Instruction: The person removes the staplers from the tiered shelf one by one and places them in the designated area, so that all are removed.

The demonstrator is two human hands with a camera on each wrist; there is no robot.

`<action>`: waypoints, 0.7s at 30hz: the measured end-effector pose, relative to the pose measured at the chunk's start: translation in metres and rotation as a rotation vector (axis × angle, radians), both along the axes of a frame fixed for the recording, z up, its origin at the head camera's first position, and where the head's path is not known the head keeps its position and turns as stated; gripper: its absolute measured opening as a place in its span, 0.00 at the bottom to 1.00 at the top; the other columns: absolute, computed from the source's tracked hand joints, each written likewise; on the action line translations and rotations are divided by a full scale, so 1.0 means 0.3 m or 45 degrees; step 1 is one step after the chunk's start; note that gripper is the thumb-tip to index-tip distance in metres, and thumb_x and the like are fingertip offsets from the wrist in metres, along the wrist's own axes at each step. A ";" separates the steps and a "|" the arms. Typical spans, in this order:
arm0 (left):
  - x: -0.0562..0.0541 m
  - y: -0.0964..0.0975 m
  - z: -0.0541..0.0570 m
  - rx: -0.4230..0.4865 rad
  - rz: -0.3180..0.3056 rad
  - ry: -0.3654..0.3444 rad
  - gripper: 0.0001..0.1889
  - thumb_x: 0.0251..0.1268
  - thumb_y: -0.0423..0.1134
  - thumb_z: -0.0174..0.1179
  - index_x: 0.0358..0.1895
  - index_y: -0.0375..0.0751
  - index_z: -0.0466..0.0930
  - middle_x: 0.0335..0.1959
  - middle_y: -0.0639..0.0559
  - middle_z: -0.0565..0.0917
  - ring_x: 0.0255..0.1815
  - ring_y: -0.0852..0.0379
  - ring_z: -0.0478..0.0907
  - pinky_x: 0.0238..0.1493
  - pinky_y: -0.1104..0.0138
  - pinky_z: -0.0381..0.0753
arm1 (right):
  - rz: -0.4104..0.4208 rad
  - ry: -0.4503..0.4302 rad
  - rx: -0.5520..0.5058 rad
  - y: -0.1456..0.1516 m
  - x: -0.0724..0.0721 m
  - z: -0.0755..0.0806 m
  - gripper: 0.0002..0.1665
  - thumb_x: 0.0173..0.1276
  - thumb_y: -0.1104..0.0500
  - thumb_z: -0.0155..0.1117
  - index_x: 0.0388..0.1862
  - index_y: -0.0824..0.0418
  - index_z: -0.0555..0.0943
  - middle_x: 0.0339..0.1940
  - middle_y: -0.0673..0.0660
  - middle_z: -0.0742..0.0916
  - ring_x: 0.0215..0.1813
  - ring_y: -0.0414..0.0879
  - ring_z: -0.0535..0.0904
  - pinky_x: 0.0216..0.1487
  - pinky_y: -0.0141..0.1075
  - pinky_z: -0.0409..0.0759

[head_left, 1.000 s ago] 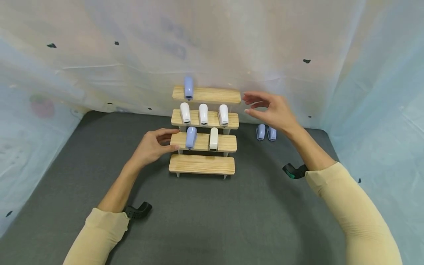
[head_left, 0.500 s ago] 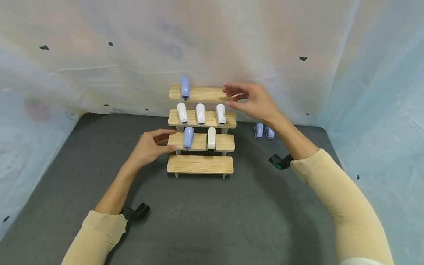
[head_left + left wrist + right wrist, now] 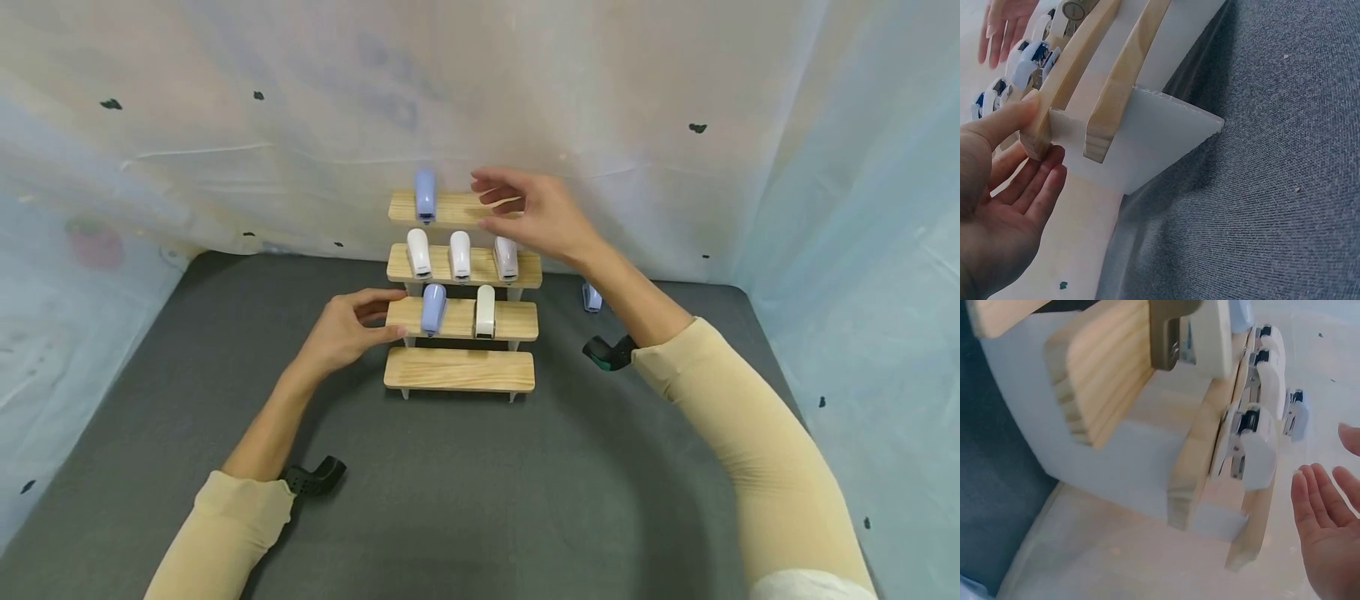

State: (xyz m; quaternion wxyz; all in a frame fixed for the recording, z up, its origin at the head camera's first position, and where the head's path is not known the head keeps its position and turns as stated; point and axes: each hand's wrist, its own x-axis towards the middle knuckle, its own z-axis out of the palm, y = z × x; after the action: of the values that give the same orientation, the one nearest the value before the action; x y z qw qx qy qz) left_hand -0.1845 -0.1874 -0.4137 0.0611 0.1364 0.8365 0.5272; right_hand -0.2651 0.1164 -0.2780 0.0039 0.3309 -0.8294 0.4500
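My left hand [image 3: 345,333] grips the left end of a middle board on a tiered wooden display stand [image 3: 459,369]; in the left wrist view the thumb lies on top and the fingers curl beneath. My right hand [image 3: 540,212], its fingers loosely bent and holding nothing, hovers at the right part of the top board. That board bears a blue stapler [image 3: 425,194] towards its left. Below stand three white staplers [image 3: 460,257] in a row. One tier lower are another blue stapler [image 3: 433,308] and a cream stapler [image 3: 485,312].
On the dark grey table [image 3: 465,492], right of the stand, another blue stapler [image 3: 592,297] stands partly behind my right forearm. A pale sheet [image 3: 315,125] hangs close behind the stand, and bluish sheets [image 3: 885,208] hang at the sides.
My right hand has moved left, from beside the top board's right end to over that end. The forearm now covers one blue stapler on the table. My left hand keeps its hold.
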 end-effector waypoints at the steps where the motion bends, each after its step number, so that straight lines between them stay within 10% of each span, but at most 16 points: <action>1: 0.000 0.000 0.001 0.002 -0.003 -0.004 0.29 0.60 0.40 0.73 0.66 0.43 0.77 0.64 0.43 0.77 0.63 0.44 0.76 0.57 0.54 0.82 | 0.001 -0.012 -0.003 -0.009 -0.003 0.000 0.34 0.65 0.63 0.71 0.70 0.64 0.73 0.62 0.60 0.82 0.60 0.51 0.79 0.63 0.41 0.77; 21: -0.005 0.005 0.017 0.018 -0.020 -0.028 0.30 0.60 0.41 0.73 0.66 0.42 0.76 0.65 0.45 0.77 0.63 0.44 0.76 0.59 0.52 0.81 | -0.022 -0.079 -0.038 -0.126 -0.082 -0.005 0.34 0.66 0.61 0.71 0.70 0.63 0.73 0.61 0.58 0.82 0.59 0.47 0.80 0.62 0.33 0.78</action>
State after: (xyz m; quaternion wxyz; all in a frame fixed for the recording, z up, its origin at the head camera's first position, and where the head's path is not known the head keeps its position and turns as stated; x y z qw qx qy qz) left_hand -0.1860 -0.1860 -0.4086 0.0734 0.1374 0.8309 0.5342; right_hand -0.2897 0.0787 -0.2794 -0.0130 0.3097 -0.8252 0.4722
